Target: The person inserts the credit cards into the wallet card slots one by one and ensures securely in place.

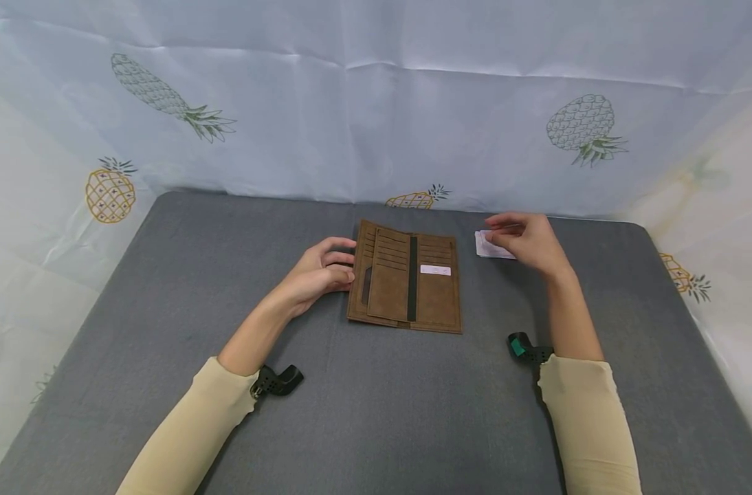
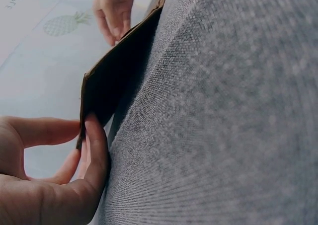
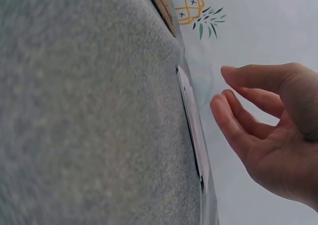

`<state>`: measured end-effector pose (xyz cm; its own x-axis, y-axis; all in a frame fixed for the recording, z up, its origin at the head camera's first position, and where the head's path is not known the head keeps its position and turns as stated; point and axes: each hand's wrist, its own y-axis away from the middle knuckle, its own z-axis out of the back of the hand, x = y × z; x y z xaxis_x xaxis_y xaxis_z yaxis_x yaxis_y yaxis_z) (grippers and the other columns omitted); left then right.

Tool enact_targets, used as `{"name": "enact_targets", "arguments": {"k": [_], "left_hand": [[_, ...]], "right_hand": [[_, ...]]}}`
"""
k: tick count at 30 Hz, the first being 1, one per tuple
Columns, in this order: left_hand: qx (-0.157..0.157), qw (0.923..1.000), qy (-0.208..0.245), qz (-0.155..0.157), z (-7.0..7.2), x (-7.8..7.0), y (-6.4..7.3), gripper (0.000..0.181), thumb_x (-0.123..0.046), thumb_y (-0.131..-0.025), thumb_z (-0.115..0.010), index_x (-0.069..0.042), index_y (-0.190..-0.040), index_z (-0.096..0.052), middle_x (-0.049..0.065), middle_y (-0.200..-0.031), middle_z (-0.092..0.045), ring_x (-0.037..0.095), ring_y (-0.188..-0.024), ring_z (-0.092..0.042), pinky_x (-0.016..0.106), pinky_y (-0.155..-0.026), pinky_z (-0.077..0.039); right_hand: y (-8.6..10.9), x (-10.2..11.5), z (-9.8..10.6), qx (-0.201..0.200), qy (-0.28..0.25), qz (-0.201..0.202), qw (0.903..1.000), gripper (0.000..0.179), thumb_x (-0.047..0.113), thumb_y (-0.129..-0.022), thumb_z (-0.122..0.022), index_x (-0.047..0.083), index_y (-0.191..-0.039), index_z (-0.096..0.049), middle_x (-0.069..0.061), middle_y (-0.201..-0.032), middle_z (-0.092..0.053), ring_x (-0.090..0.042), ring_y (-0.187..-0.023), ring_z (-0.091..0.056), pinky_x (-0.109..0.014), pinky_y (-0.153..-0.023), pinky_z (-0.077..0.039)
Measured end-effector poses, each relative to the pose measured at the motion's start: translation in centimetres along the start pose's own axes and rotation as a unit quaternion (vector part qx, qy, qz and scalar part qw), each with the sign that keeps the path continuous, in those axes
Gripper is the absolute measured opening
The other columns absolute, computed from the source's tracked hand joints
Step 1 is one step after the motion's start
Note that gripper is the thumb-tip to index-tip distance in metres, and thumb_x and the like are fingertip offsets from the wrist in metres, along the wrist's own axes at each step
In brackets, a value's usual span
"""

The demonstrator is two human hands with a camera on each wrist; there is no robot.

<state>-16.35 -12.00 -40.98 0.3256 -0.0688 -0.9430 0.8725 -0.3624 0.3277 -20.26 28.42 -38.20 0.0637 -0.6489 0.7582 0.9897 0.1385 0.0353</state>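
Observation:
A brown wallet (image 1: 438, 302) lies spread open at the middle of the table, with slots on both inner sides and a dark band down its centre. A pale card (image 1: 435, 270) shows in a slot on its right side. My left hand (image 1: 317, 275) pinches the wallet's left edge, thumb and fingers on either face in the left wrist view, where that edge is tilted up off the cloth. Over a small stack of pale cards (image 3: 191, 120) hovers my right hand (image 3: 278, 125), its fingers loosely bent and apart from the cards, holding nothing.
Grey cloth covers the table (image 1: 376, 412). Behind it hangs a white curtain (image 1: 376, 137) printed with pineapples, close to the back edge where the cards lie. A black wrist camera mount (image 1: 280, 380) sticks out from the left sleeve, another from the right.

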Motion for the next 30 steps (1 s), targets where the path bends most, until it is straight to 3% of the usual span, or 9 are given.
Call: {"name": "enact_targets", "arguments": {"k": [5, 8, 10, 12, 14, 16, 18, 30], "left_hand": [[0.002, 1.0, 0.002, -0.002, -0.1, -0.1, 0.0, 0.068, 0.011, -0.099, -0.06, -0.01, -0.161, -0.041, 0.019, -0.145, -0.054, 0.013, -0.1, -0.067, 0.025, -0.088, -0.063], [0.001, 1.0, 0.002, -0.003, -0.1, -0.2, 0.1, 0.069, 0.011, -0.098, -0.059, -0.01, -0.161, -0.041, 0.019, -0.145, -0.054, 0.013, -0.099, -0.067, 0.025, -0.088, -0.063], [0.0, 1.0, 0.001, -0.004, -0.1, -0.2, 0.1, 0.069, 0.011, -0.098, -0.059, -0.01, -0.161, -0.041, 0.02, -0.146, -0.054, 0.013, -0.099, -0.067, 0.025, -0.088, -0.062], [0.0, 1.0, 0.0, -0.004, -0.2, -0.2, 0.2, 0.069, 0.011, -0.098, -0.06, -0.01, -0.162, -0.041, 0.02, -0.147, -0.054, 0.013, -0.099, -0.067, 0.025, -0.088, -0.062], [-0.001, 1.0, 0.0, -0.004, -0.2, -0.3, 0.2, 0.069, 0.011, -0.098, -0.06, -0.01, -0.161, -0.041, 0.02, -0.147, -0.053, 0.013, -0.099, -0.067, 0.025, -0.088, -0.062], [-0.001, 1.0, 0.0, -0.004, -0.2, -0.3, 0.3, 0.069, 0.011, -0.098, -0.06, -0.01, -0.161, -0.041, 0.02, -0.147, -0.053, 0.014, -0.099, -0.067, 0.026, -0.087, -0.062], [-0.001, 1.0, 0.0, -0.004, -0.2, -0.3, 0.3, 0.069, 0.011, -0.098, -0.06, -0.01, -0.161, -0.041, 0.02, -0.147, -0.053, 0.014, -0.099, -0.067, 0.026, -0.087, -0.062], [-0.001, 1.0, 0.004, -0.004, -0.2, -0.2, 0.3, 0.069, 0.011, -0.098, -0.059, -0.01, -0.161, -0.041, 0.019, -0.145, -0.054, 0.014, -0.099, -0.067, 0.025, -0.087, -0.062]], "right_hand": [[0.0, -0.6, 0.2, -0.006, 0.012, 0.0, 0.9999, 0.038, 0.013, -0.104, -0.073, -0.008, -0.136, -0.069, -0.034, -0.131, -0.071, 0.012, -0.091, -0.061, -0.005, -0.075, -0.051], [-0.2, -0.8, 0.2, -0.007, 0.022, -0.004, 0.9997, 0.039, 0.012, -0.103, -0.074, -0.008, -0.136, -0.069, -0.033, -0.134, -0.07, -0.007, -0.103, -0.068, -0.005, -0.078, -0.049], [-0.3, -0.8, 0.3, -0.005, 0.039, -0.009, 0.9992, 0.04, 0.011, -0.102, -0.075, -0.008, -0.137, -0.068, -0.033, -0.138, -0.068, -0.024, -0.113, -0.069, -0.013, -0.084, -0.051], [-0.3, -0.8, 0.3, 0.001, 0.056, -0.014, 0.9983, 0.041, 0.009, -0.101, -0.075, -0.007, -0.138, -0.068, -0.032, -0.144, -0.064, -0.04, -0.126, -0.064, -0.029, -0.095, -0.054], [-0.4, -0.8, 0.3, 0.007, 0.073, -0.018, 0.9972, 0.044, 0.009, -0.1, -0.076, -0.007, -0.139, -0.067, -0.033, -0.151, -0.059, -0.047, -0.137, -0.058, -0.048, -0.105, -0.051], [-0.5, -0.9, 0.3, 0.017, 0.08, -0.025, 0.9963, 0.046, 0.008, -0.099, -0.076, -0.007, -0.141, -0.065, -0.033, -0.156, -0.054, -0.05, -0.143, -0.052, -0.061, -0.114, -0.045], [-0.6, -1.0, 0.3, 0.027, 0.087, -0.033, 0.9953, 0.048, 0.01, -0.099, -0.076, -0.007, -0.143, -0.064, -0.033, -0.161, -0.05, -0.05, -0.147, -0.049, -0.066, -0.119, -0.041], [-0.6, -1.4, 0.3, 0.048, 0.116, -0.035, 0.9915, 0.054, 0.016, -0.101, -0.076, -0.01, -0.145, -0.061, -0.036, -0.152, -0.055, -0.046, -0.128, -0.057, -0.063, -0.107, -0.049]]}}
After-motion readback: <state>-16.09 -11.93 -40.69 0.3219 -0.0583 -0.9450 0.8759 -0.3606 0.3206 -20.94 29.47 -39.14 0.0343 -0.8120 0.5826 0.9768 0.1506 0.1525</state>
